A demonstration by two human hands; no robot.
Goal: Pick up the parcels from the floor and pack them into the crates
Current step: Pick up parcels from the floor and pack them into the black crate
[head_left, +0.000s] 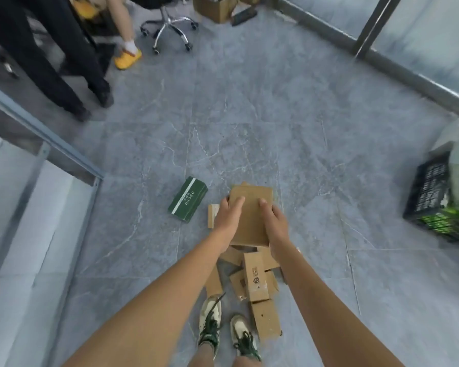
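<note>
Item 1: flat cardboard parcel [251, 215], held between my left hand [227, 218] and right hand [274, 221], one on each long side, thumbs laid on its top face, fingers wrapped under the edges. It sits above the heap, clear of the floor as far as I can judge.

Item 2: heap of small cardboard parcels [255, 279], tumbled against each other just ahead of my shoes [223, 329], several tilted on their edges.

Item 3: green box [188, 203], lying alone on the grey tiles, just left of the heap.

Item 4: black crate [432, 189], well off to my right at the frame edge, something green inside; its free space is hard to read.

Risk, my estimate: I grip by side pressure only, so a smooth face could slip as I turn toward the crate. The loose boxes by my feet could trip me or get kicked further off. Other people's legs [64, 62] stand at upper left, well apart.
</note>
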